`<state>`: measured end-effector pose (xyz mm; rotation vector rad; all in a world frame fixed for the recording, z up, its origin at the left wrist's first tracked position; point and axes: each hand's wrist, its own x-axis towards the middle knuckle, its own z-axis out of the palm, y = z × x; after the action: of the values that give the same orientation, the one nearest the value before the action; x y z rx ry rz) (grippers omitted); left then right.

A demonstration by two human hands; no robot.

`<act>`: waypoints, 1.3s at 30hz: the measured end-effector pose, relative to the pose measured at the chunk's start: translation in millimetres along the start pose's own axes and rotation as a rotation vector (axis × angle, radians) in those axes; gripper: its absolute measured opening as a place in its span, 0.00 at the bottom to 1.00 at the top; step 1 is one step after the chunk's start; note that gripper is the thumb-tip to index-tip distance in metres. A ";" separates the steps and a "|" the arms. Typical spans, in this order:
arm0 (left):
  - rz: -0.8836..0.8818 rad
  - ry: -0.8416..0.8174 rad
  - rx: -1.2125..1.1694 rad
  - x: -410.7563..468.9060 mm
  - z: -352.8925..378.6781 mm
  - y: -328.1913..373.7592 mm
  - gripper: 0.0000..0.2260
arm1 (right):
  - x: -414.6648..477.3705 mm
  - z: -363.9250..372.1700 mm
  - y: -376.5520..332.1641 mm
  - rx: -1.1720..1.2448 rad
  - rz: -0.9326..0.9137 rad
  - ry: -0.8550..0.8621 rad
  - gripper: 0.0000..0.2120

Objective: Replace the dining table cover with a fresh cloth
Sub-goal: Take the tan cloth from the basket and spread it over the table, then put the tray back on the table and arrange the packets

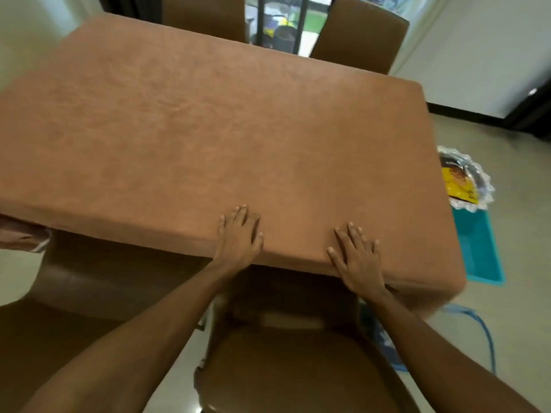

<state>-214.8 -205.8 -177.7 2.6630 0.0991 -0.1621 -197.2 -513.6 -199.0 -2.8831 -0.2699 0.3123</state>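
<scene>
Four brown upholstered chairs: nearest chair [298,368] with worn seat edge; second near chair [98,278] to its left; two far chair backs [205,16] and [360,37]. Dark vertical bars [301,25] between the far pair, daylight behind. Teal bin [480,251] on pale floor [521,293] at right; silver scalloped tray [484,186] overlapping its far end, holding a yellow packet [456,183]. Blue cord [483,332] looped near the bin. Black skirting [465,111] along white wall.

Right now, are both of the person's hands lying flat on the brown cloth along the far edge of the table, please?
Not quite. The head view shows the left hand and the right hand lying flat on the brown cloth along the near edge of the table, just above the closest chair, not the far edge.
</scene>
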 end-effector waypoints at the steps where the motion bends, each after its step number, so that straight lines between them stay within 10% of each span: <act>1: 0.003 -0.012 0.009 0.0 11.6 23.9 0.23 | -11.0 -4.4 23.8 0.002 0.010 0.014 0.31; 11: 0.034 0.002 0.050 -13.3 138.3 251.7 0.21 | -75.4 -26.1 234.3 0.120 -0.013 0.131 0.27; 23: 0.208 0.045 -0.018 43.7 184.2 389.5 0.08 | -37.3 -78.0 308.2 0.414 -0.181 0.101 0.13; 35: 0.360 -0.032 -0.267 260.8 204.7 472.9 0.10 | 121.4 -118.8 463.1 0.402 0.244 0.003 0.14; 39: 0.454 -0.099 -0.028 369.1 223.7 496.1 0.15 | 196.3 -133.0 517.5 0.402 0.486 0.078 0.19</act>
<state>177.3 -733.1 -201.1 2.5666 -0.5261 -0.1415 103.0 -995.7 -236.0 -2.5132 0.4641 0.2923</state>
